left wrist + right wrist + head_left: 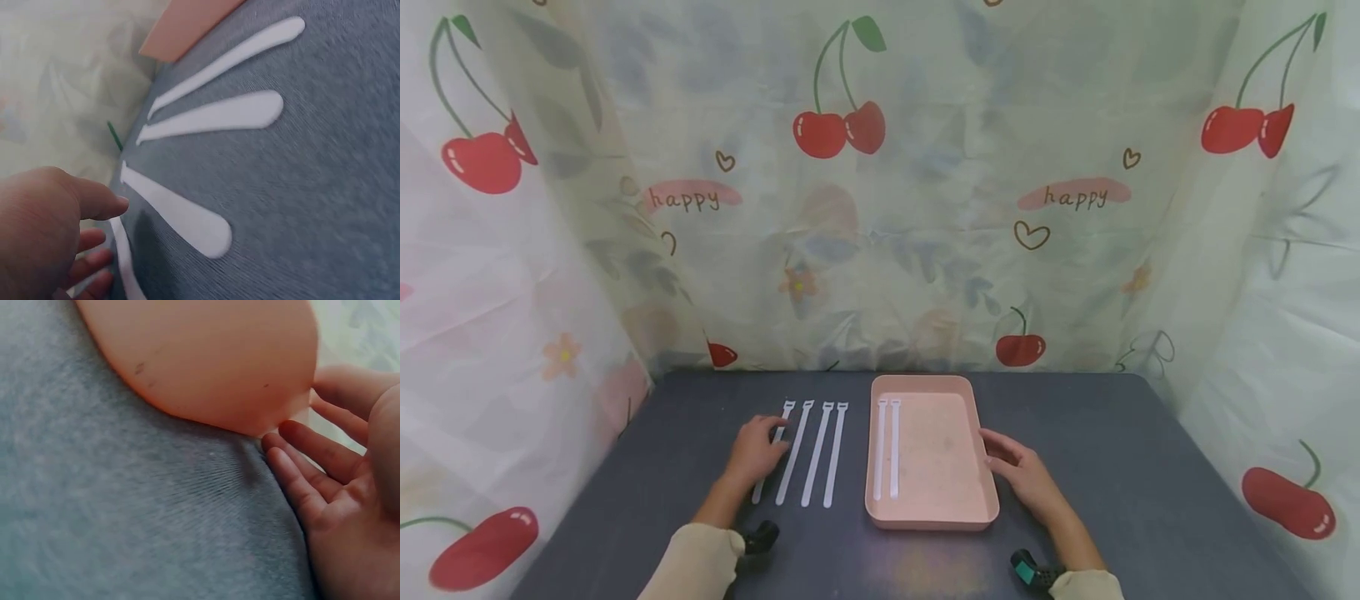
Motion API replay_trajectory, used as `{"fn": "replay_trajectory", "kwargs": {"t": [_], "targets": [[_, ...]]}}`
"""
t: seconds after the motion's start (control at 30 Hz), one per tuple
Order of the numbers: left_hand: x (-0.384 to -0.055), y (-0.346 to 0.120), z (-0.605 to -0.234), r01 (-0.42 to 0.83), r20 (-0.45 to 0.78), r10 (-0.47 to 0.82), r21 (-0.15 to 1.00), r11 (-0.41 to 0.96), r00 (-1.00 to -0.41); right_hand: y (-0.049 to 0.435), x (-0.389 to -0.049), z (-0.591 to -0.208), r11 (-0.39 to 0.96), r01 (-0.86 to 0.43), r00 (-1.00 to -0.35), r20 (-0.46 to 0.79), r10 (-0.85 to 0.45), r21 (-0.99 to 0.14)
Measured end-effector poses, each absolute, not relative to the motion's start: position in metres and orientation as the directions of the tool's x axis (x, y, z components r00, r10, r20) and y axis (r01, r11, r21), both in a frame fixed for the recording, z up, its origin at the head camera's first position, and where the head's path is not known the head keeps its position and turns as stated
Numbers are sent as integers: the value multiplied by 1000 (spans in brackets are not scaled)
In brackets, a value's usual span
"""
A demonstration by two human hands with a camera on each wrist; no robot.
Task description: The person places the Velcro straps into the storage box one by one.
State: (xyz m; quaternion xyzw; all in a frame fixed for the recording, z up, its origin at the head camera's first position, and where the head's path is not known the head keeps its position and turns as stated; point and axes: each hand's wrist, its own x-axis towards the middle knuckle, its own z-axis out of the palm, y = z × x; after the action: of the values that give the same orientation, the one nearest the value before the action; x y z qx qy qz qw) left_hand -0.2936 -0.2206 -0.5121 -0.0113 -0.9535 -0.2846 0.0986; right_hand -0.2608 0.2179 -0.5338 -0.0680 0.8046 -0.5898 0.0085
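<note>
Several white strap ties with slotted heads lie side by side on the dark table. My left hand is over the leftmost strap tie, its thumb and fingers apart. In the left wrist view that strap tie passes by the fingers, partly hidden; contact cannot be told. The neighbouring strap tie lies just beyond the thumb. Two more strap ties lie parallel in the left part of a pink tray. At the tray's right side, my right hand touches its outer edge with loosely extended fingers.
The dark table extends to both sides of the tray. Behind it and at the sides hang pale curtains printed with cherries. A black wrist device sits at the left sleeve, another at the right.
</note>
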Motion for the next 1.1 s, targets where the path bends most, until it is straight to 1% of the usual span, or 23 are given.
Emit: {"fn": "replay_trajectory", "kwargs": {"t": [0.07,0.3,0.47,0.6,0.7,0.87,0.93,1.1], "targets": [[-294,-223,-516,72,201,-45,538,840,-978,219,-261,-533,277,-96,-989,59,-138,-956],[-295,-232,-525,116,264,-34,534,838,-964,223,-260,-531,242,-96,-977,45,-209,-966],[-298,-238,-526,119,259,-21,514,849,-966,227,-259,-531,207,-111,-957,48,-286,-972],[-299,-243,-524,120,252,-11,498,859,-968,229,-258,-531,193,-118,-948,53,-313,-974],[-299,-243,-520,97,229,-20,488,867,-973,229,-259,-530,203,-123,-947,54,-316,-971],[-298,-238,-511,28,159,-56,483,875,-986,229,-260,-529,220,-171,-938,90,-336,-960],[-298,-237,-509,19,137,-54,485,874,-989,230,-259,-530,221,-178,-936,96,-338,-959],[-297,-240,-507,21,103,-40,534,845,-994,231,-258,-530,224,-161,-942,82,-326,-961]]}}
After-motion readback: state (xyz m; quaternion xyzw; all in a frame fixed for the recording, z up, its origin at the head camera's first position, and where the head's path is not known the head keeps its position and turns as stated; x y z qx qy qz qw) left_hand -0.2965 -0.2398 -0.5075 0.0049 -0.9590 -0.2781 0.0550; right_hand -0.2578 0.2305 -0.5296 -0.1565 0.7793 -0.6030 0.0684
